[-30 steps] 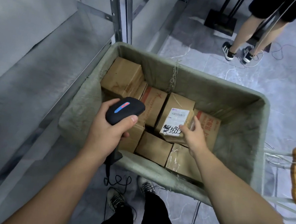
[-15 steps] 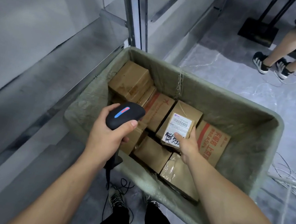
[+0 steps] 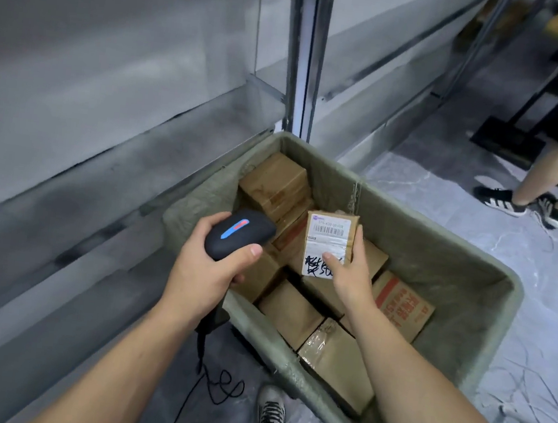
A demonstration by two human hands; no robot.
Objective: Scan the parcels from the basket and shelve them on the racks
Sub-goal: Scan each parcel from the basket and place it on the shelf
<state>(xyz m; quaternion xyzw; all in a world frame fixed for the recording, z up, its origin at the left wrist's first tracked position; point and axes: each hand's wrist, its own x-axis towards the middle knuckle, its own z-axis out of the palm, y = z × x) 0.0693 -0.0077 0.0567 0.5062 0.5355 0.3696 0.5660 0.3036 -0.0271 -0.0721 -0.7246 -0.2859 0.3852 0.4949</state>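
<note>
1. Left grip [image 3: 207, 272]: fingers and thumb are curled round a black handheld scanner [image 3: 239, 233]. The thumb tip rests on the side of the scanner head. A blue-and-red strip shows on top of the head.
2. Scanner cable [image 3: 215, 382]: runs down from the handle base and loops near the floor.
3. Right grip [image 3: 350, 275]: holds one parcel [image 3: 325, 247], with the thumb on the front face and the fingers along the right edge.
4. Parcel location: upright over the basket [image 3: 437, 262], just beside the scanner head. It appears lifted off the cartons below, but the view does not confirm this.
5. Label [image 3: 329, 230]: faces the camera, with a barcode in the upper part. Black handwriting in the lower part is partly under the thumb and not legible.
6. Basket: grey-green with fabric-lined walls, holding brown cartons [image 3: 289, 310] packed closely. One carton [image 3: 402, 302] carries red print.
7. Rack upright [image 3: 304, 59]: stands behind the basket's far corner. A grey shelf [image 3: 70, 155] runs along the left.
8. A second person's legs [image 3: 549, 177]: well apart, upper right.
</note>
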